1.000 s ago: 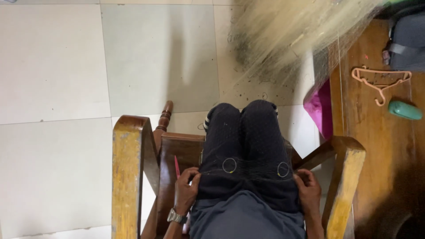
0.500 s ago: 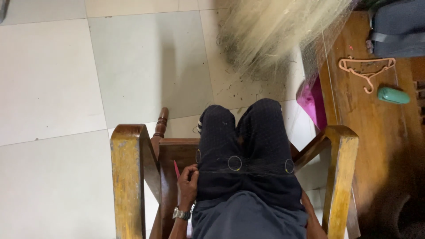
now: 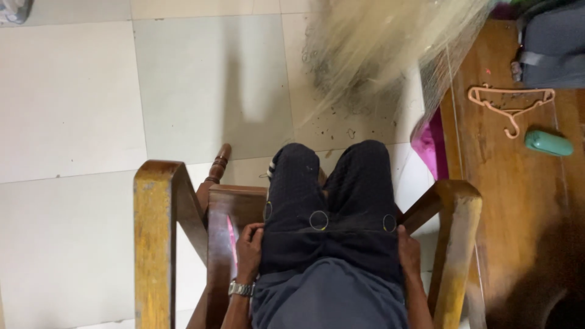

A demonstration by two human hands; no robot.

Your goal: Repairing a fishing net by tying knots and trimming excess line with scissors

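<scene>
We look down from the head camera at a pale tiled floor [image 3: 183,91], the largest surface in view. Compared with the two earlier views, the frame has drifted: the blurred straw-coloured broom head [image 3: 378,55] at the top now sits more to the right, and grit shows on the tile beneath it.

To the right stands a brown wooden table [image 3: 518,201]. It carries a pink hanger [image 3: 510,103], a small green object [image 3: 548,142] just beside it, and part of a grey bag [image 3: 554,42] at the top edge.

We sit in a wooden armchair [image 3: 155,244], dark-trousered legs pointing up the frame.

Our left hand [image 3: 248,250], with a wristwatch [image 3: 241,289], lies against the left thigh on the seat, as it did a second ago. Its fingers are curled downward; whether they grip anything we cannot tell. A thin pink-red object [image 3: 231,240] lies on the seat touching this hand.

Our right hand [image 3: 409,253], partly out of view half a second ago, rests against the right thigh. It grasps nothing that we can see.
</scene>
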